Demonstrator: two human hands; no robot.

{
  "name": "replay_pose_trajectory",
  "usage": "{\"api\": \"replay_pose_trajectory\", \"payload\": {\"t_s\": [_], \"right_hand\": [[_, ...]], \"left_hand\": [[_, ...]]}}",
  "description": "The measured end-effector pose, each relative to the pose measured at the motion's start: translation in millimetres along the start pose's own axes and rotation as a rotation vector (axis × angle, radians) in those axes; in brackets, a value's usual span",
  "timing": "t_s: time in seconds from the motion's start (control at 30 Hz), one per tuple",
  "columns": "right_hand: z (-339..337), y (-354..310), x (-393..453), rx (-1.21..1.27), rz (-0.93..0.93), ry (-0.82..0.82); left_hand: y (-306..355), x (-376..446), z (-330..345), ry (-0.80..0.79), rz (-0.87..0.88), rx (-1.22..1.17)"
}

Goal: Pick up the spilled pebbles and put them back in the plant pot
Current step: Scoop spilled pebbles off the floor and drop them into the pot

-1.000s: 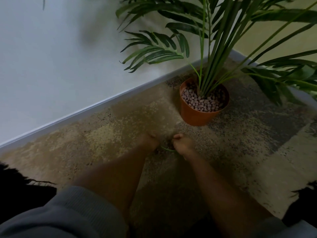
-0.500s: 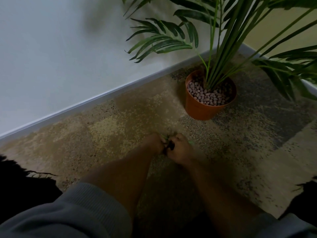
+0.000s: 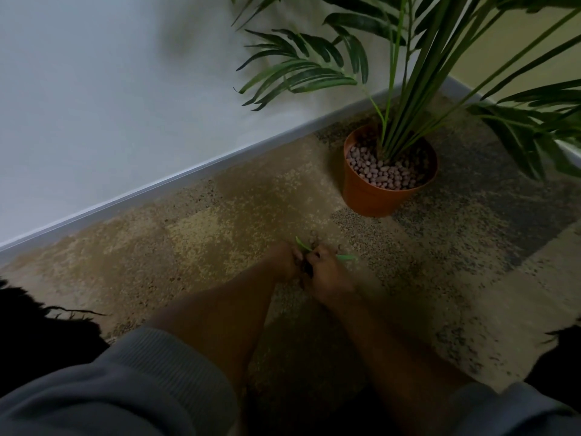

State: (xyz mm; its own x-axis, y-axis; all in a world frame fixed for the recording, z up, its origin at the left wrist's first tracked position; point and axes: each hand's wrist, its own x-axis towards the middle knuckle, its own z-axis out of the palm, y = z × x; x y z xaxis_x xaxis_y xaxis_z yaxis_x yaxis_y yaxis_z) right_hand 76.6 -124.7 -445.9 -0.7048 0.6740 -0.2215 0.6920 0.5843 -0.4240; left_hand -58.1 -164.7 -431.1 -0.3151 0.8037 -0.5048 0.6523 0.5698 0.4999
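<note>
An orange plant pot (image 3: 371, 199) stood upright on the mottled carpet (image 3: 195, 228), close to the white skirting board (image 3: 176, 187) in the corner of the room. A palm-like plant (image 3: 405, 99) rose from it, its long fronds spreading leftward across the pale wall (image 3: 94, 83) and out to the right, overhanging the carpet but not the spot where the person worked. The pot's surface was covered with pale pebbles (image 3: 377, 171).

In front of the pot and a little to its left, the left hand (image 3: 284, 262) and the right hand (image 3: 327, 278) were pressed close together low on the carpet, touching or nearly so. Their fingers curled inward around something dark between them (too dim and blurred to say whether it was pebbles). A thin green strip (image 3: 344, 257) poked out on both sides of the hands, its long axis running from upper left to lower right. I could not tell which hand held it. A few spilled pebbles (image 3: 314, 237) lay on the carpet just beyond the fingertips, between the hands and the pot.

Both forearms were bare, with grey sleeves (image 3: 119, 388) pushed up near the elbows.
</note>
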Motion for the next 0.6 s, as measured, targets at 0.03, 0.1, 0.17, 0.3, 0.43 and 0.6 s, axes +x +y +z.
{"api": "replay_pose_trajectory", "payload": {"t_s": [0.03, 0.1, 0.17, 0.3, 0.43, 0.6], "right_hand": [[0, -1, 0, -0.01, 0.002, 0.001], [0, -3, 0, -0.009, 0.001, -0.004], [-1, -4, 1, 0.0, -0.014, -0.016], [-2, -5, 2, -0.026, -0.008, -0.048], [-1, -7, 2, -0.015, -0.006, -0.063], [-2, -10, 1, -0.007, -0.027, -0.064]], "left_hand": [[-1, 0, 0, -0.003, -0.001, 0.01], [-1, -1, 0, -0.011, -0.004, 0.029], [0, -3, -1, -0.01, 0.003, 0.053], [0, -6, 0, 0.008, 0.013, 0.11], [1, -10, -1, 0.02, 0.027, 0.138], [-1, -13, 0, 0.018, 0.031, 0.19]]}}
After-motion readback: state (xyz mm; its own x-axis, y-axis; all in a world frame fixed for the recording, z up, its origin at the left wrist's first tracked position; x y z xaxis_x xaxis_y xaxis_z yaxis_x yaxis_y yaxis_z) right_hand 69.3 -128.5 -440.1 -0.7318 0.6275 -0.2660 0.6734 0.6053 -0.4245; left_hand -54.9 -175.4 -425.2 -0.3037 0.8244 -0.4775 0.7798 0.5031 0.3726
